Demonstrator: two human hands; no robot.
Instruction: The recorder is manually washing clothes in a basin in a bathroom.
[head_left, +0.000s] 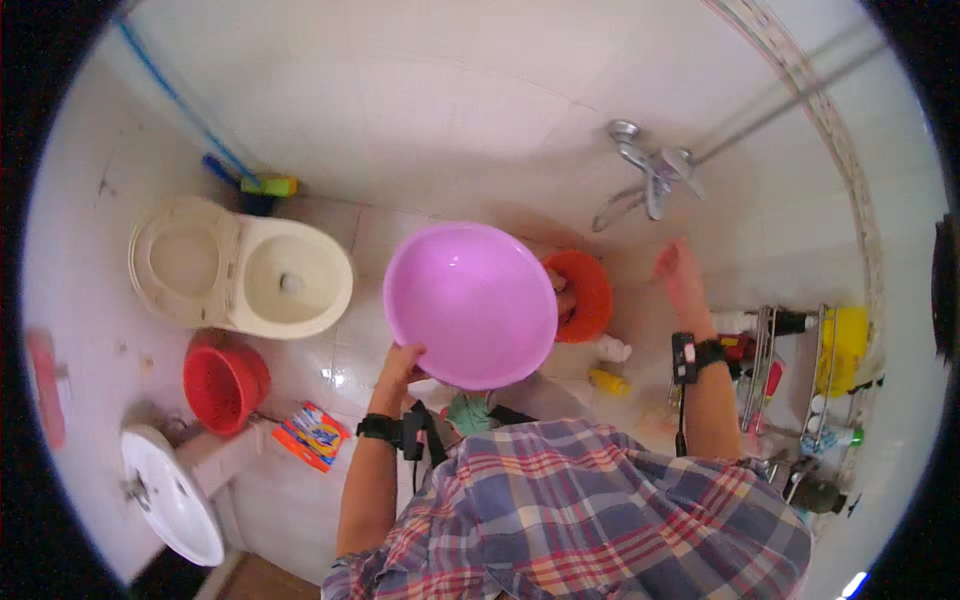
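Note:
A round pink-purple basin (465, 305) is held in front of me, its inside facing up and looking bare. My left hand (402, 364) grips its near-left rim, the thumb over the edge and the other fingers hidden underneath. Raised to the right, my right hand (682, 272) holds nothing I can see; its fingers look loosely bent and apart. It is below and apart from the chrome wall faucet (655, 180), which has a hose. Partly behind the basin stands an orange-red bucket (582, 300) with something inside that I cannot make out.
On the left are a cream toilet (300, 278) with its lid up, a red basket (225, 388), a white sink (172, 495) and an orange packet (312, 437). A yellow bottle (608, 382) lies near the bucket. A metal rack (765, 370) with bottles stands right of my arm.

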